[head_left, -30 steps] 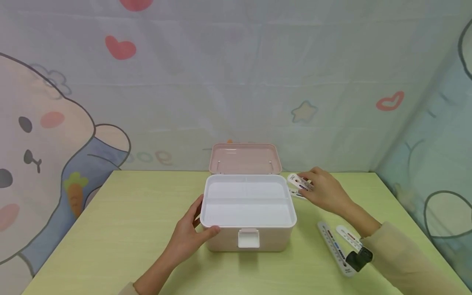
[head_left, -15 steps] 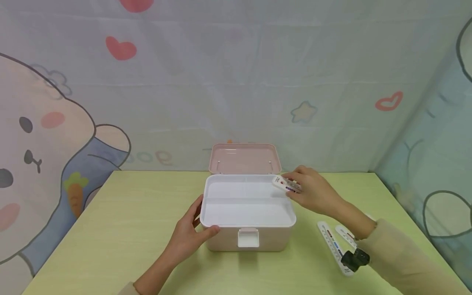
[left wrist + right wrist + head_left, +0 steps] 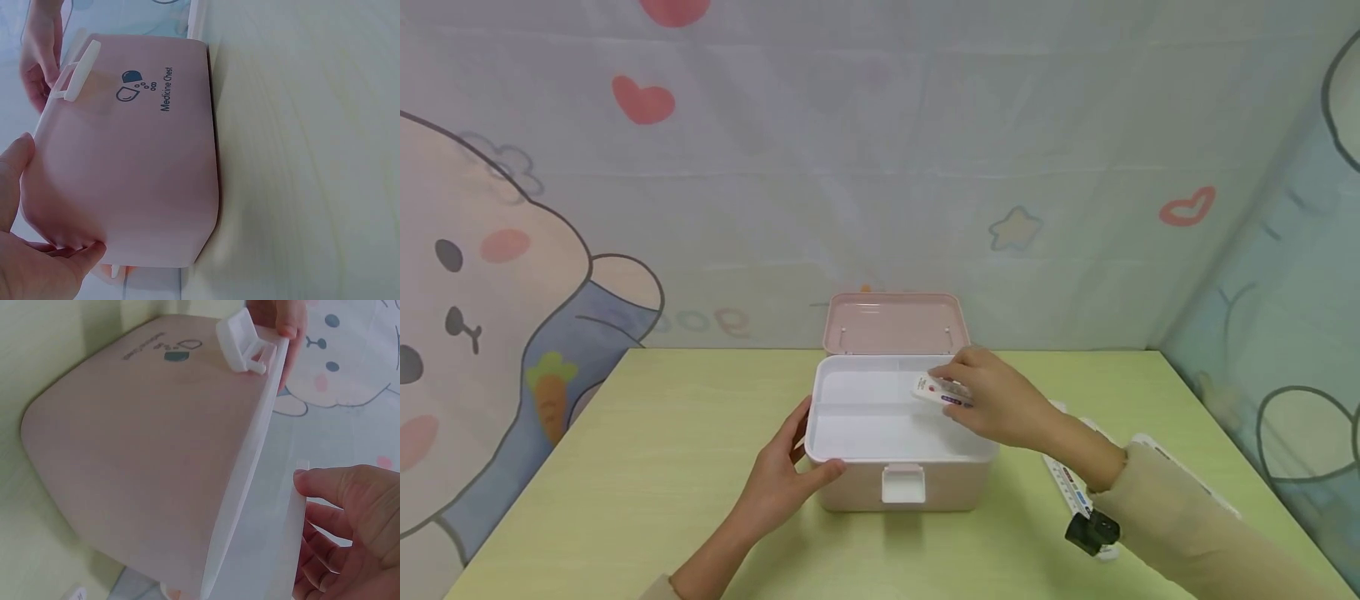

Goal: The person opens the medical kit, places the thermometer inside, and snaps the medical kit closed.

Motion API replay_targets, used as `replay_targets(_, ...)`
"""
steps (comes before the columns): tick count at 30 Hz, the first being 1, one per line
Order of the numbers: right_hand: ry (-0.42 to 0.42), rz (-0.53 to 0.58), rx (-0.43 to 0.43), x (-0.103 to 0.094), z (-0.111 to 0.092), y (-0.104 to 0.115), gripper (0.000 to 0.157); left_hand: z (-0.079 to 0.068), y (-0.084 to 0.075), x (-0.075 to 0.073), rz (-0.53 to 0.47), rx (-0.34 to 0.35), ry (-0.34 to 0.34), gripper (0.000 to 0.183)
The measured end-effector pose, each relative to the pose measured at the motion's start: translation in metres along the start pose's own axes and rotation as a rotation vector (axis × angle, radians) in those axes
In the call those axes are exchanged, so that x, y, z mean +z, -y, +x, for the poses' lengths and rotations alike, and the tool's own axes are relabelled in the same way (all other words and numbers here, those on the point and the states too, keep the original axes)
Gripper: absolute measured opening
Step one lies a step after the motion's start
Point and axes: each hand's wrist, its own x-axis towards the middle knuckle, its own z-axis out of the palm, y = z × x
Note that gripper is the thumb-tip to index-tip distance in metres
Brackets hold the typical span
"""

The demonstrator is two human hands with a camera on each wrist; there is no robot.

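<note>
A pale pink medicine chest (image 3: 850, 490) with a white divided tray (image 3: 865, 435) stands on the table, its pink lid (image 3: 895, 323) tipped back. My left hand (image 3: 778, 479) grips its left front corner, thumb on the rim and fingers against the side. Above the right part of the tray, my right hand (image 3: 1000, 404) pinches a white strip thermometer (image 3: 931, 389), its printed end pointing left. In the right wrist view the thermometer (image 3: 289, 540) shows its plain face beyond the chest's rim, thumb on one side and fingers behind.
More white thermometers (image 3: 1063, 482) lie on the table right of the chest, partly hidden under my right forearm. A black camera (image 3: 1092, 532) is on my right wrist. A patterned cloth (image 3: 925, 208) hangs behind the pale green table (image 3: 700, 417).
My right hand has carried the thermometer leftward, from beside the chest's back right corner to over the tray. My left hand has stayed at the chest's corner.
</note>
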Motion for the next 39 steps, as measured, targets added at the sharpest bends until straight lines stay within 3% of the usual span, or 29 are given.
replay_targets(12,0.096,-0.021,-0.021,0.013,0.009,0.024,0.035,-0.001,0.0,0.0,-0.011,-0.005,0.004,0.088)
replay_targets(24,0.111,0.01,-0.094,0.019,0.017,0.038,0.036,0.0,0.001,0.001,-0.019,0.02,0.006,0.088)
replay_targets(39,0.16,0.016,-0.112,0.027,0.032,0.051,0.037,-0.001,0.001,0.0,-0.021,0.031,0.016,0.088)
